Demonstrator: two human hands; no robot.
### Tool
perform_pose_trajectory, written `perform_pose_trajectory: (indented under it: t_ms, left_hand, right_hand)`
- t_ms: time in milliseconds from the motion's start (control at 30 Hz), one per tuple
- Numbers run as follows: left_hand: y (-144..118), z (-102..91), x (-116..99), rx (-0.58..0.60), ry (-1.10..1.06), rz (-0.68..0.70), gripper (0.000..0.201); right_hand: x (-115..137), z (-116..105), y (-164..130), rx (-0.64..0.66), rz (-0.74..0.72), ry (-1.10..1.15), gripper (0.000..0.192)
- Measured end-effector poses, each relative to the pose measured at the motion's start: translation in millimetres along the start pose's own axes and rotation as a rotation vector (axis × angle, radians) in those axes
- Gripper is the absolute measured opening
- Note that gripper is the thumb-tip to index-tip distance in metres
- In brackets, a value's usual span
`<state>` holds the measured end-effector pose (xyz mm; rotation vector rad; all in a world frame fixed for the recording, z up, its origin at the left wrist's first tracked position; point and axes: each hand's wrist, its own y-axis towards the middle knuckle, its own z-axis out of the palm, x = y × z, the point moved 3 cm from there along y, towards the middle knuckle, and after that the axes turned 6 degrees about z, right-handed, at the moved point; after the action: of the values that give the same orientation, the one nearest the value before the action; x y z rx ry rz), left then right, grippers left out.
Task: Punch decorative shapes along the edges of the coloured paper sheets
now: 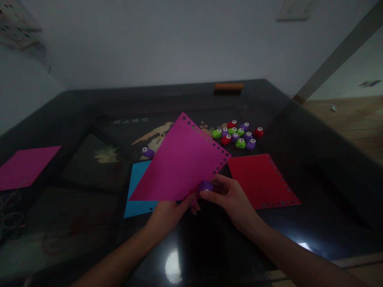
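Observation:
A pink sheet of paper (179,163) is held up at a slant over the table, with a row of small shaped holes along its upper right edge. My left hand (172,211) pinches its lower edge, with some fingers behind the sheet. My right hand (230,195) is closed around a purple craft punch (205,186), which sits at the sheet's lower right edge near the left fingertips. Partly under the pink sheet lies a blue sheet (136,191). To the right, a red sheet (254,175) has holes along its right and bottom edges.
Several red, green and purple craft punches (240,143) cluster behind the red sheet. One purple punch (147,152) stands apart on the left. Another pink sheet (26,167) lies far left, near some cable (12,215). A brown roll (229,87) rests at the dark table's back edge.

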<state>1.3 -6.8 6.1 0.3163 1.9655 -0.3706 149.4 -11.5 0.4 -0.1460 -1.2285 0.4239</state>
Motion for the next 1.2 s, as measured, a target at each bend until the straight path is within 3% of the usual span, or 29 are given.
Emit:
perform_pose_trajectory:
  t_ms: [833, 1200]
  left_hand:
    - [-0.6, -0.5, 5.2, -0.037, 0.154, 0.093, 0.029]
    - [-0.3, 0.3, 4.4, -0.111, 0.045, 0.129, 0.022]
  right_hand:
    - [-1.4, 0.0, 1.4, 0.030, -0.061, 0.022, 0.024]
    - [3.4, 1.9, 3.4, 0.014, -0.091, -0.016, 0.020]
